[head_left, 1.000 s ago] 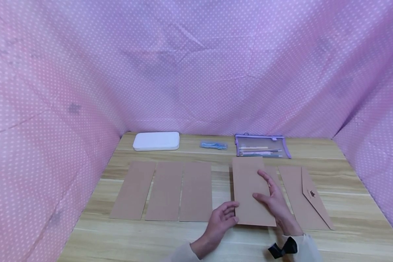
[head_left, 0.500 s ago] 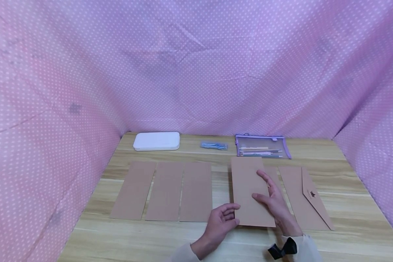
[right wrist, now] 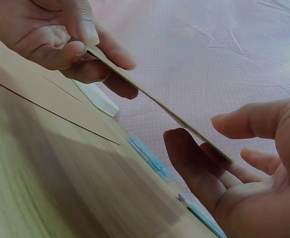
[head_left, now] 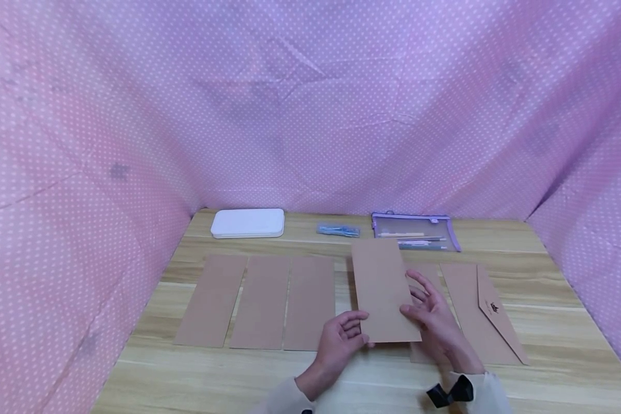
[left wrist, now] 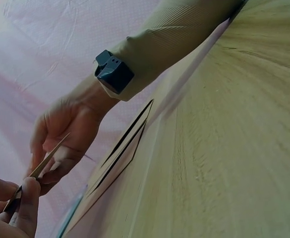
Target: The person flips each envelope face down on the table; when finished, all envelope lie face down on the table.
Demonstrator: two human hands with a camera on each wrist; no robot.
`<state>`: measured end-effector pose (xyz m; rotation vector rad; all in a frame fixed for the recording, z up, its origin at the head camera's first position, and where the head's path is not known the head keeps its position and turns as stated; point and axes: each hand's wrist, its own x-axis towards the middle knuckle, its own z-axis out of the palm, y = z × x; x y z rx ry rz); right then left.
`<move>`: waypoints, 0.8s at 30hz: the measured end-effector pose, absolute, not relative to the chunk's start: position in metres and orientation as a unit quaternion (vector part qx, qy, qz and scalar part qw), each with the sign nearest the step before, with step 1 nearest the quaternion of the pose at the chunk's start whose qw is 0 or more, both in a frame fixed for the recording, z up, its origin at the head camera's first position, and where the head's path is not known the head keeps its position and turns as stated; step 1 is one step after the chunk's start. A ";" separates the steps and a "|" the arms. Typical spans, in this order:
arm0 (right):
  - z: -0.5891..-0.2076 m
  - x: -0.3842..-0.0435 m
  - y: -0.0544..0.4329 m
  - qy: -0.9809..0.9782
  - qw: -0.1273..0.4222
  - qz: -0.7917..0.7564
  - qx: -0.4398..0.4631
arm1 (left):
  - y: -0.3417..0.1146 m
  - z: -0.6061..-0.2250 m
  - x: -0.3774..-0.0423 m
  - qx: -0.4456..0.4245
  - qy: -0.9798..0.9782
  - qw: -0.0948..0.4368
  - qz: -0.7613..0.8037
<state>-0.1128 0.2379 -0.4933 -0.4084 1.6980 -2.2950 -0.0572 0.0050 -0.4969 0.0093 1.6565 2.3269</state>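
A plain brown kraft envelope (head_left: 384,290) is held up off the table, tilted in the left wrist view. My left hand (head_left: 338,342) pinches its lower left edge between thumb and fingers. On the opposite edge is my right hand (head_left: 434,322), thumb over the top and fingers (right wrist: 194,161) curled beneath. The right wrist view shows a slight gap under that thumb. Another brown envelope (head_left: 425,275) lies partly hidden under the right hand. To its right rests an envelope with a pointed flap (head_left: 494,307) bearing a dark crown print.
Three brown envelopes, left (head_left: 210,302), middle (head_left: 260,302) and right (head_left: 310,302), lie side by side on the wooden table (head_left: 212,379). Behind stand a white case (head_left: 248,223), a small clear blue case (head_left: 338,230) and a purple-edged mesh pouch (head_left: 447,230) with pencils. Pink dotted cloth surrounds the table.
Both hands have lifted the envelope and shifted it left, uncovering more of the one below. The right hand's fingers have moved from over the envelope to around its right edge.
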 end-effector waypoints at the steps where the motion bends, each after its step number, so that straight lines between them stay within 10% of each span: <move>1: -0.494 -0.113 0.239 0.585 0.125 -0.788 -0.147 | 0.004 -0.497 -0.058 0.002 0.574 0.142 0.807; 24: -0.489 -0.104 0.232 0.732 0.111 -0.669 -0.066 | -0.009 -0.496 -0.063 -0.013 0.593 0.125 0.795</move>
